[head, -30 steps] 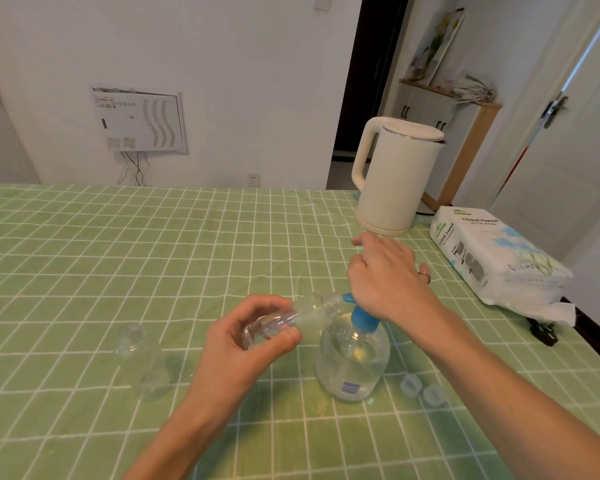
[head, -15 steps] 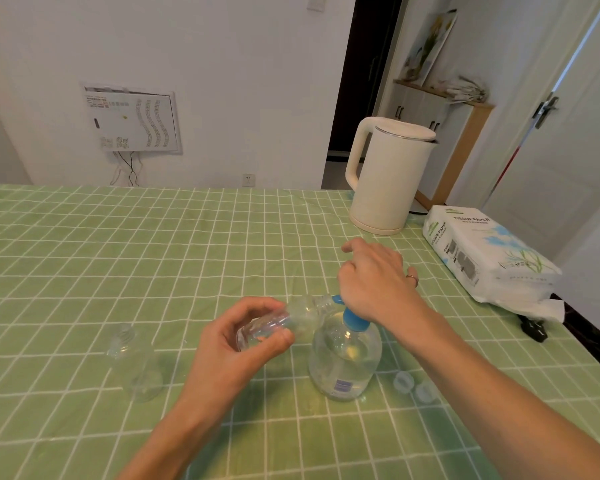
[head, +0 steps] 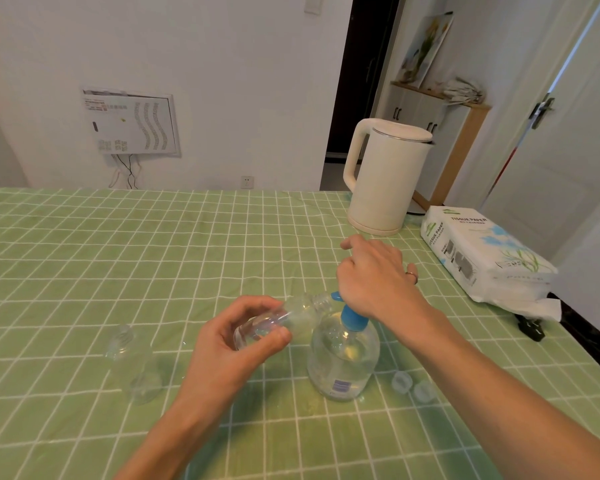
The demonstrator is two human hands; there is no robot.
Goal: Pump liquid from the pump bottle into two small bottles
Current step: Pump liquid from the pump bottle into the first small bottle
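A clear round pump bottle with a blue pump head stands on the green checked tablecloth. My right hand presses down on the pump head and hides most of it; only the blue nozzle tip shows. My left hand grips a small clear bottle, tilted on its side with its open mouth at the nozzle. A second small clear bottle stands uncapped to the left, apart from both hands.
Two small clear caps lie just right of the pump bottle. A white kettle stands behind my right hand. A tissue paper pack lies at the table's right edge, with a black plug beside it.
The view has shifted slightly. Both hands keep their places at the pump bottle, with the right hand a little lower on the pump head.
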